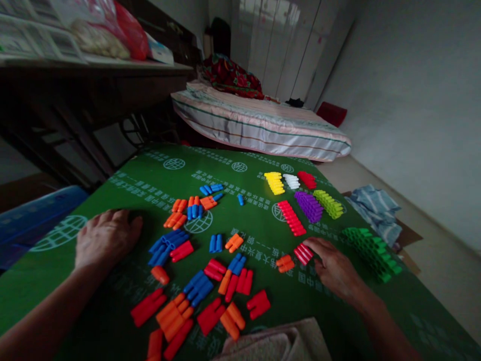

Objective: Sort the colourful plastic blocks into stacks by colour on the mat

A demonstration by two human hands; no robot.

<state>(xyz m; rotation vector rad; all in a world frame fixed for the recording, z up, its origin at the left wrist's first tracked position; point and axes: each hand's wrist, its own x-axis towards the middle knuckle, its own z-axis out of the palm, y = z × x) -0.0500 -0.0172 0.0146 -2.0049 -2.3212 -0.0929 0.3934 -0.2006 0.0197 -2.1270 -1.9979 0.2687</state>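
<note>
Now R hand (334, 265) half-curled at red block (303, 254), can't tell if gripped; L hand (107, 234) loose, palm-down on surface (146, 183). Prob. light, stiff, slickish plastic; best pinched across sides.

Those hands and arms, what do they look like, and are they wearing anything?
The left hand and right hand are bare, without gloves. Both forearms are uncovered as far as they show, with no sleeves, watch or bracelet. It's too dim to rule out rings.

left hand (107, 235) rests palm down; right hand (334, 265) slants inward, its fingers (313, 243) bent
</note>
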